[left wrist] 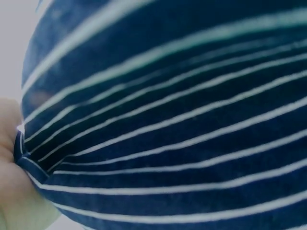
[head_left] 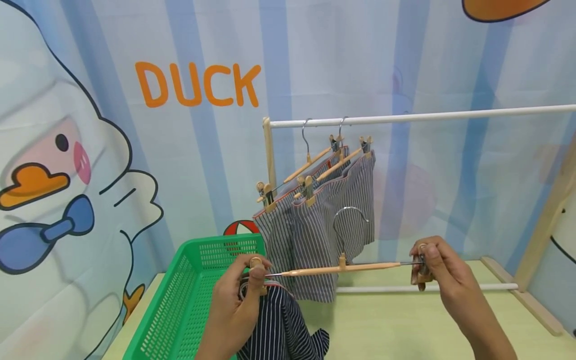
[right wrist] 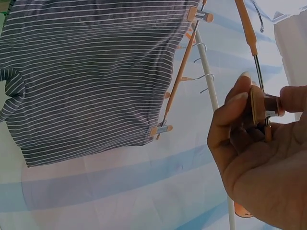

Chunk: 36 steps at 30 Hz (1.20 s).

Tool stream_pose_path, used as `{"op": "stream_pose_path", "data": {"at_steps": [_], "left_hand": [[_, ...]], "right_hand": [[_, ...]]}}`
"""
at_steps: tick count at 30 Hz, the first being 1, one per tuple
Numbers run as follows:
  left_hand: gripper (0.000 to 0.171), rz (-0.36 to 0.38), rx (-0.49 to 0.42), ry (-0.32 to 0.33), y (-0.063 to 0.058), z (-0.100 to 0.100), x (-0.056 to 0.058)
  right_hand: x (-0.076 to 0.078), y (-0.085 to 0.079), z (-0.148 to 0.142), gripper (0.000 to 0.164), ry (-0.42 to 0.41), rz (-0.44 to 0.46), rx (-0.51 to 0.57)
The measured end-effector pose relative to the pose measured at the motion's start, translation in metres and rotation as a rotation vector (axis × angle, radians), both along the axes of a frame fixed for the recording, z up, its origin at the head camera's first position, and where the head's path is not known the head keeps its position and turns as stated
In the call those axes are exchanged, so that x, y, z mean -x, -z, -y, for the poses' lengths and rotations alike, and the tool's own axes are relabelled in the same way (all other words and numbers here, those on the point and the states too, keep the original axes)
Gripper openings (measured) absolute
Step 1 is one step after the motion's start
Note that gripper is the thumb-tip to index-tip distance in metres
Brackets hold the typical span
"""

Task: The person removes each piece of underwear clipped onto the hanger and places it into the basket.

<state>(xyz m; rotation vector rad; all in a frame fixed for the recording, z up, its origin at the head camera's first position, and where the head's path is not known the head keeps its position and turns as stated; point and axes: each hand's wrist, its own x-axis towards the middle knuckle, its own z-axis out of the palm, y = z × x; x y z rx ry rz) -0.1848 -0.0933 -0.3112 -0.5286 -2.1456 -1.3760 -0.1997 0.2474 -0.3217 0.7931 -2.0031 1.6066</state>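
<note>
A wooden clip hanger [head_left: 315, 270] with a metal hook is held level between both hands. My left hand [head_left: 236, 300] pinches the clip at its left end, where dark striped shorts [head_left: 274, 320] hang down beneath the fingers. In the left wrist view the striped cloth [left wrist: 168, 143] fills most of the frame and hides the clip. At the other end, my right hand [head_left: 445, 280] squeezes the right clip [right wrist: 259, 108] between thumb and fingers; no cloth shows in it.
Two pairs of striped shorts [head_left: 315, 240] hang by clip hangers from the white rail [head_left: 423, 117] of a wooden-ended rack behind the hands. A green basket [head_left: 168, 295] stands at the left on the pale table [head_left: 382, 330].
</note>
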Motion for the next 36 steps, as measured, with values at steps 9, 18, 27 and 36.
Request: {"op": "stream_pose_path", "data": {"at_steps": [9, 18, 27, 36], "left_hand": [[0.015, 0.007, 0.003, -0.002, -0.0029, 0.0011, -0.0017], [0.015, 0.011, 0.011, -0.013, -0.004, 0.0027, -0.0044], [0.013, 0.014, 0.021, 0.003, -0.0026, 0.0017, -0.0061], [0.012, -0.007, -0.008, 0.037, -0.0021, 0.0031, -0.0064]], "right_hand": [[-0.0056, -0.0012, -0.0025, 0.026, 0.036, 0.02, -0.133], [-0.0046, -0.0011, -0.0067, 0.037, -0.187, -0.104, -0.093], [-0.0033, 0.0002, -0.0078, 0.038, -0.216, -0.128, -0.072], [-0.0042, -0.0013, -0.0062, 0.038, -0.189, -0.138, -0.073]]}}
